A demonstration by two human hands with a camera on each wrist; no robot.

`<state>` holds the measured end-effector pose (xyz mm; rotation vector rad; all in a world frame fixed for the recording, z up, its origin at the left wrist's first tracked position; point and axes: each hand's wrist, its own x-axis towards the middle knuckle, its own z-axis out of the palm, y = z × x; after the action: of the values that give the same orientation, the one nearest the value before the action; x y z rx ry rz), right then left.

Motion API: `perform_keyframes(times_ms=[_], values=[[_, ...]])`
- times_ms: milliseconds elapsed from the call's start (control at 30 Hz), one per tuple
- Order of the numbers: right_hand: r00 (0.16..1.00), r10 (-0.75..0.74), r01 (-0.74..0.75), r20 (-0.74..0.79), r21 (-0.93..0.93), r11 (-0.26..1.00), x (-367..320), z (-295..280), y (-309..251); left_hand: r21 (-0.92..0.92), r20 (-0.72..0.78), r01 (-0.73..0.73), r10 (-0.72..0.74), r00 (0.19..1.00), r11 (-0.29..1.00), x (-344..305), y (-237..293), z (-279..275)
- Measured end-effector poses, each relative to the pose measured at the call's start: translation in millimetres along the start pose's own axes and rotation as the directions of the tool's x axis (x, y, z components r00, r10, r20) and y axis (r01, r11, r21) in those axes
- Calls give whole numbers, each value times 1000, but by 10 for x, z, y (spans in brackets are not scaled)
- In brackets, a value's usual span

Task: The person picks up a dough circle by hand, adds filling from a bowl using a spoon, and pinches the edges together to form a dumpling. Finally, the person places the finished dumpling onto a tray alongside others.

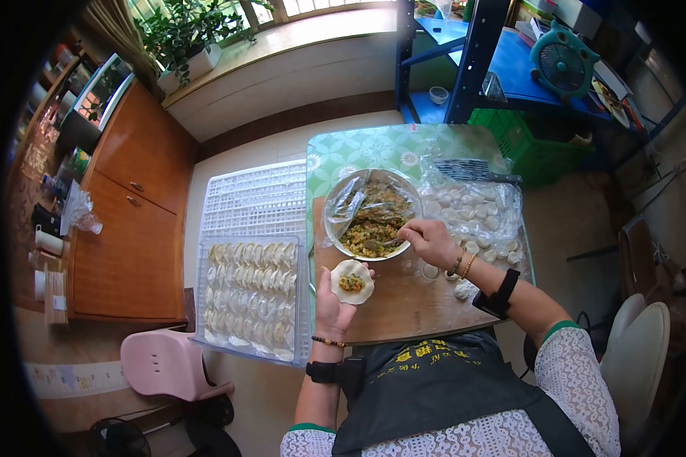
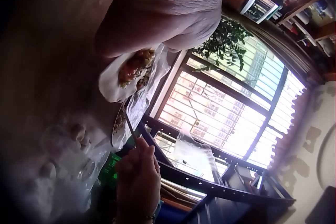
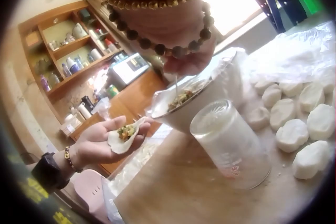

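Note:
On the left hand [image 1: 335, 308], palm up, lies a round dough wrapper [image 1: 360, 289] with a mound of filling [image 1: 351, 283] at its middle; the thumb stands beside it. The right hand [image 1: 432, 242] grips the handle of a spoon [image 1: 383, 244], whose tip is in the bowl [image 1: 415, 195] of chopped filling [image 1: 389, 204]. Plastic film [image 1: 347, 204] covers part of the bowl. In the right wrist view the wrapper [image 3: 116, 141] curves up slightly on the left hand [image 3: 97, 142], and the right hand [image 3: 190, 62] is above the bowl [image 3: 184, 113].
Rows of folded dumplings [image 1: 251, 293] fill a tray [image 1: 305, 335] left of the table. Dough pieces [image 1: 472, 247] lie right of the wooden board [image 1: 404, 320], near an upturned glass [image 3: 228, 145]. Plastic film [image 1: 503, 194] and a dark-striped utensil [image 1: 463, 169] lie behind. A pink stool [image 1: 160, 365] stands lower left.

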<state>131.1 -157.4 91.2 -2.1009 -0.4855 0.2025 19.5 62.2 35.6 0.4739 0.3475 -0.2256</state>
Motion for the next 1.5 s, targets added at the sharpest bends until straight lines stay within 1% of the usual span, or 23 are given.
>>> perform_keyframes(times_ms=[67,100,167,267,367,467,567,667,767,833,867,900,933,967,1000,1100,1200,1300,1400,1500], values=[[994,113,-113,14,51,992,37,-1,56,4,11,2,-2,1000,1000,9,-2,-10],[975,215,-221,54,152,963,55,-3,92,5,9,2,-2,1000,1000,12,-2,-2],[904,396,-428,163,331,841,80,-9,151,6,5,1,-1,1000,1000,17,-5,16],[868,448,-495,213,406,768,84,-44,132,9,18,-3,3,1000,1000,40,-7,-17],[875,429,-482,223,479,734,82,-50,243,-3,27,6,-6,1000,1000,42,-4,-17],[840,489,-528,233,557,641,65,-123,211,4,5,4,-4,1000,1000,28,9,34],[864,456,-488,213,581,652,21,-201,161,8,39,-1,1,999,1000,39,14,42],[891,413,-437,191,608,663,-58,-289,-4,1,-1,4,-4,1000,1000,47,13,103],[948,289,-315,132,498,808,-209,-350,-346,12,-9,-2,2,1000,1000,61,4,171],[984,170,-181,61,339,923,-333,-293,-484,38,9,-5,4,1000,999,84,-17,184],[994,104,-109,33,251,962,-386,-250,-523,52,19,-7,6,1000,999,94,-23,186],[997,-76,78,-22,162,984,-421,-208,-532,43,19,-5,4,1000,999,102,-27,184],[965,-257,260,-60,62,963,-450,-165,-530,35,19,-2,2,1000,999,108,-31,180],[899,-432,430,-77,-42,902,-479,-128,-534,26,18,0,0,1000,1000,111,-35,179],[883,-466,464,-51,-49,884,-519,-118,-587,20,21,-3,3,1000,1000,108,-38,187],[885,-463,466,58,-138,874,-609,-76,-578,4,28,-7,7,1000,1000,90,-42,213],[881,-473,469,20,-169,867,-645,-122,-662,5,31,-9,9,999,1000,70,-43,211],[868,-496,491,13,-166,855,-706,-63,-598,14,34,-11,10,999,1000,65,-47,218],[877,-480,480,38,-138,866,-753,-43,-606,2,36,-1,0,999,1000,51,-63,249],[905,-423,420,-52,-69,905,-755,-82,-621,-4,27,7,-7,1000,1000,31,-66,249]])
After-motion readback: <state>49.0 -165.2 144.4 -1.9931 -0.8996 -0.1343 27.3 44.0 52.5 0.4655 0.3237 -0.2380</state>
